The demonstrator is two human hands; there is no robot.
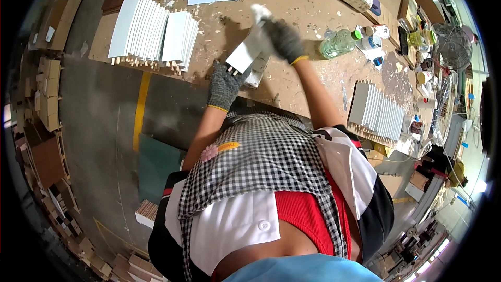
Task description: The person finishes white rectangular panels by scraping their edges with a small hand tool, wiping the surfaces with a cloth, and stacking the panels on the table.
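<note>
In the head view, the left hand (grey-gloved, like its partner) grasps the dowelled near end of a white panel, which partly covers a pale block on the workbench. The right hand, motion-blurred, grips what looks like a white cloth by the panel's far end.

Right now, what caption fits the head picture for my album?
At a workbench, a gloved left hand touches a white panel; the right hand is blurred.
</note>
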